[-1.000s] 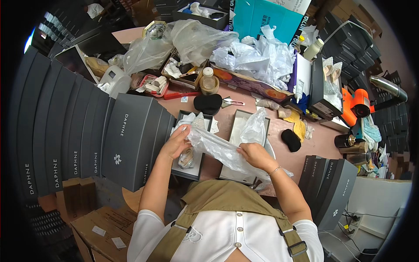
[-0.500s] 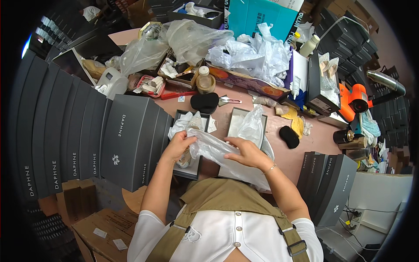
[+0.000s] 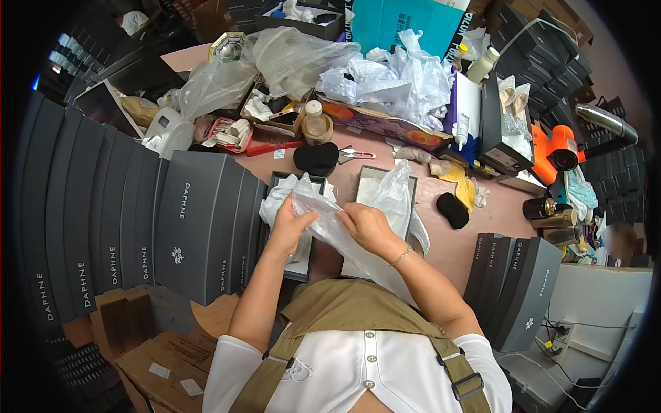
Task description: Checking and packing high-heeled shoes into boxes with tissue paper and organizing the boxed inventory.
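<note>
Head view, translucent wrap, spanning left hand to right hand

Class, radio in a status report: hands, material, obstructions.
Left hand gripping translucent sheet. Right hand on it. Sheet wrinkled, slanting, partly hiding open box.

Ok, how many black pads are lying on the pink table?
2: one pad beyond the left hand, another pad right of the right hand. More may be hidden.
</note>
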Tool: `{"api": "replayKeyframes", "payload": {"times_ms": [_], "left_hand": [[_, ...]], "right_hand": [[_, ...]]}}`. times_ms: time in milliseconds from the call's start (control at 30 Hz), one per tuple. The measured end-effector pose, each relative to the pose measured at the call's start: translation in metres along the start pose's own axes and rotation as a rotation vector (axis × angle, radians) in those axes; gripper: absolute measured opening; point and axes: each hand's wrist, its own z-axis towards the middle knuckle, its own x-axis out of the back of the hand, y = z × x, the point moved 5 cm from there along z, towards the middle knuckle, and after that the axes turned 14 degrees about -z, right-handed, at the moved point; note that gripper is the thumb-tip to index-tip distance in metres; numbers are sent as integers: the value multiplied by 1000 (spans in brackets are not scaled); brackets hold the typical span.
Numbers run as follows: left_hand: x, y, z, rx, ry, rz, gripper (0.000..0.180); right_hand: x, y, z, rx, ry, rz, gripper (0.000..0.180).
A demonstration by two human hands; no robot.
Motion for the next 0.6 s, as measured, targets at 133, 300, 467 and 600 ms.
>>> {"api": "replayKeyframes", "payload": {"times_ms": [133, 300, 467, 600], "left_hand": [[17, 21, 12, 28, 31, -66, 28], [57, 34, 32, -134, 177, -9, 18], [67, 17, 37, -209, 248, 20, 17], [63, 5, 38, -133, 214, -58, 20]], "right_hand": [[7, 30, -29, 7, -215, 109, 29], [2, 65, -114, -209, -476, 302, 28], [13, 95, -153, -319, -171, -55, 30], [35, 54, -102, -66, 89, -222, 41]]}}
